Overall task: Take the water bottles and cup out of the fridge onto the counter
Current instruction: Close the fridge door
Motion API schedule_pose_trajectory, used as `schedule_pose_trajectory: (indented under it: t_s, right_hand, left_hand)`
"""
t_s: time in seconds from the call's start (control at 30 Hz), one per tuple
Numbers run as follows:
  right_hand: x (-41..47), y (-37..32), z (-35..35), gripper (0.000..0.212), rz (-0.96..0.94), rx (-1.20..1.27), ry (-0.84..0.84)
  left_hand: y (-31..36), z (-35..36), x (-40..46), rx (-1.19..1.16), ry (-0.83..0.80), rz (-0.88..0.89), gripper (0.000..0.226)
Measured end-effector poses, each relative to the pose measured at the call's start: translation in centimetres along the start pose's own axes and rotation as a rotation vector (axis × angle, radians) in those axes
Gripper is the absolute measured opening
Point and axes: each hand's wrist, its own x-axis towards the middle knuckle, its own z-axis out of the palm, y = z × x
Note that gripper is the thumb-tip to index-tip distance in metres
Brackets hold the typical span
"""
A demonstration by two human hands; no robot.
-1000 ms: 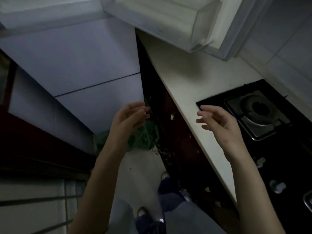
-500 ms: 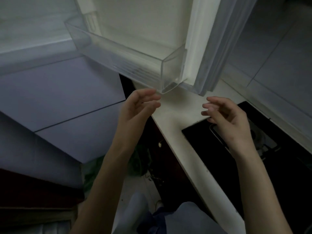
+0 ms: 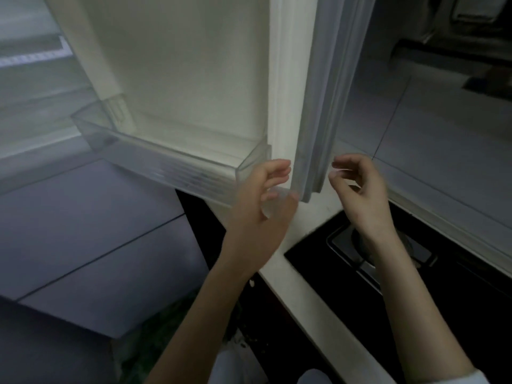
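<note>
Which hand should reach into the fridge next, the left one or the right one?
Probably the left hand. It hovers beside the clear door shelf, on the fridge's open side. The right hand is beyond the door edge, over the counter. Both hold nothing.

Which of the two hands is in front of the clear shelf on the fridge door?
The left hand: it overlaps the clear door shelf's corner. The right hand is raised over the counter, beyond the fridge door's edge.

A home kitchen. At twelve o'clock stands an open white fridge door (image 3: 194, 65) with a clear plastic shelf bin (image 3: 166, 164). At four o'clock a black gas hob (image 3: 415, 273) sits in a pale stone counter (image 3: 304, 295), with grey wall tiles (image 3: 429, 128) at two o'clock.
</note>
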Motion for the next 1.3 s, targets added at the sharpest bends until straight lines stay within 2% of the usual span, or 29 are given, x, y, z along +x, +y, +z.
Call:
schedule_pose_trajectory:
  t_s: [0.07,0.13,0.23,0.33,0.53,0.67,0.9,1.13,1.3]
  right_hand:
    - [0.9,0.2,0.3,0.025,-0.009,-0.037,0.018]
    - [1.7,0.4,0.7,0.038,-0.018,-0.063,0.004]
    - [2.3,0.3,1.1,0.057,0.004,-0.036,-0.047]
    - [2.4,0.3,1.3,0.065,0.016,-0.036,-0.041]
    - [2.9,1.1,1.3,0.061,0.037,-0.037,-0.099]
    - [3.4,1.6,1.4,0.068,0.064,-0.059,-0.126]
    - [4.5,2.0,0.0,0.062,0.064,-0.072,-0.144]
    - [3.4,1.9,-0.6,0.059,0.016,-0.055,-0.207]
    - [2.4,1.6,-0.9,0.055,-0.015,-0.07,-0.215]
  left_hand:
    - [-0.3,0.4,0.7,0.123,-0.049,0.059,0.043]
    - [-0.7,0.9,1.6,0.185,-0.068,0.114,0.05]
    - [-1.4,2.0,2.8,0.254,-0.065,0.187,0.055]
    - [-2.1,3.2,3.7,0.338,-0.035,0.279,0.055]
    - [-3.4,4.4,4.6,0.489,0.003,0.335,0.056]
    - [-3.9,4.8,4.9,0.538,0.008,0.351,0.058]
    - [-3.8,5.3,4.5,0.503,0.031,0.296,0.057]
    - [-3.2,5.4,2.9,0.473,0.145,0.27,0.066]
    - [-3.0,5.2,1.2,0.46,0.226,0.26,0.063]
